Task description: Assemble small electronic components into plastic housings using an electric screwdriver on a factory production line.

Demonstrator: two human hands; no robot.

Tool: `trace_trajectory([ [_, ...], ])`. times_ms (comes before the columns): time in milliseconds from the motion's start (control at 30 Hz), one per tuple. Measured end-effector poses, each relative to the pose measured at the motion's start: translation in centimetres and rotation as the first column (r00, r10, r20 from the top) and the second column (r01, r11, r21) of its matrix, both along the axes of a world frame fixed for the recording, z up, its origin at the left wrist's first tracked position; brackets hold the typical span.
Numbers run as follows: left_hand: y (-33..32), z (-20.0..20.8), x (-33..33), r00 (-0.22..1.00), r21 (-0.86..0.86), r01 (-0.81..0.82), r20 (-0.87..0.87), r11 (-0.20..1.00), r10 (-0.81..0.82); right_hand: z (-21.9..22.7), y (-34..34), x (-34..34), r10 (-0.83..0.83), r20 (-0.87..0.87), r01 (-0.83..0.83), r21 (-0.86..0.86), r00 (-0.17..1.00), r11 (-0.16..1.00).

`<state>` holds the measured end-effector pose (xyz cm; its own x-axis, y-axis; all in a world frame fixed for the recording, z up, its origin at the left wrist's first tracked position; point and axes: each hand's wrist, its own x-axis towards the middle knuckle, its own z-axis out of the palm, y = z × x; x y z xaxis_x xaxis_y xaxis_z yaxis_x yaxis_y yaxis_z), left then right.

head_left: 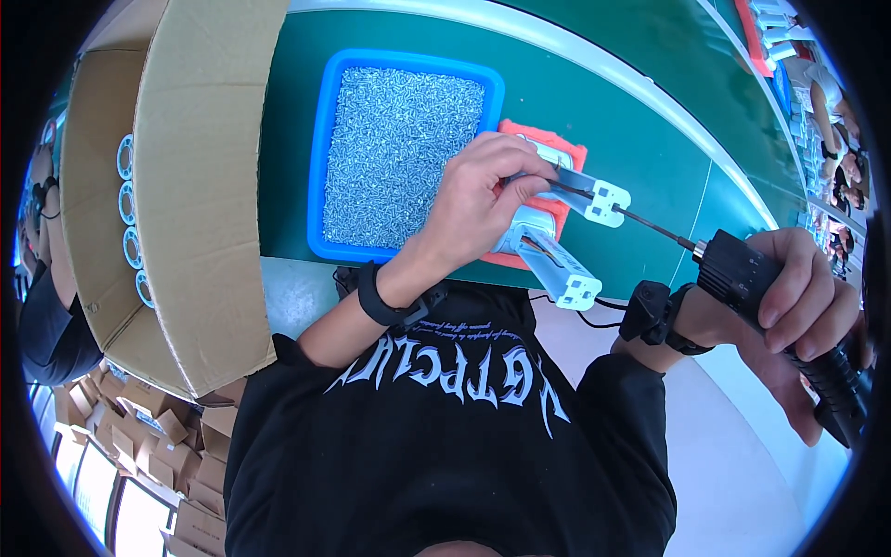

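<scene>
My right hand (807, 297) is wrapped round a black electric screwdriver (738, 269) at the right. Its long thin bit passes through the end of a white plastic housing (608, 204) and runs along the hollow inside. Over the housing's far end, my left hand (487, 195) has thumb and fingers pinched together near the bit's tip; what they hold is too small to make out. A second white housing (561, 274), with wires inside, lies just nearer to me. Both rest on an orange-red cloth pad (577, 153).
A blue tray (316, 186) full of small metal screws stands on the green table (408, 32), left of the pad. At the left is a large open cardboard box (204, 186) with white ring-shaped parts (126, 202). Piled cartons (172, 455) lie lower left. Other people are at the far right and left.
</scene>
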<state>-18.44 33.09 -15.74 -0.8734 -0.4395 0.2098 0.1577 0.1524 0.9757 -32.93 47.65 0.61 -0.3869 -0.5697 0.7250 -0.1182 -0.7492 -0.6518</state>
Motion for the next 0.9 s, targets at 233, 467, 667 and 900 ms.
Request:
trace_trajectory([
  [233, -1.9, 0.9, 1.1, 0.998, -0.168, -0.058, 0.009, 0.984, 0.060, 0.3, -0.3, 0.2, 0.066, -0.099, -0.058, 0.086, 0.993, 0.995],
  [467, -4.4, 1.4, 3.8, 0.858, -0.571, 0.210, 0.496, 0.794, 0.130, -0.8, -2.1, 1.4, -0.004, -0.166, 0.016, 0.074, 0.986, 0.997],
  [667, -4.0, 0.1, 3.8, 0.836, -0.507, 0.276, 0.545, 0.816, 0.056, -0.8, -2.6, 1.5, 0.060, -0.246, -0.027, 0.135, 0.967, 0.990],
  [900, -4.2, 2.0, 2.7, 0.931, -0.347, 0.113, 0.364, 0.931, 0.023, -0.4, -2.5, 1.2, 0.080, -0.277, -0.026, 0.196, 0.957, 0.980],
])
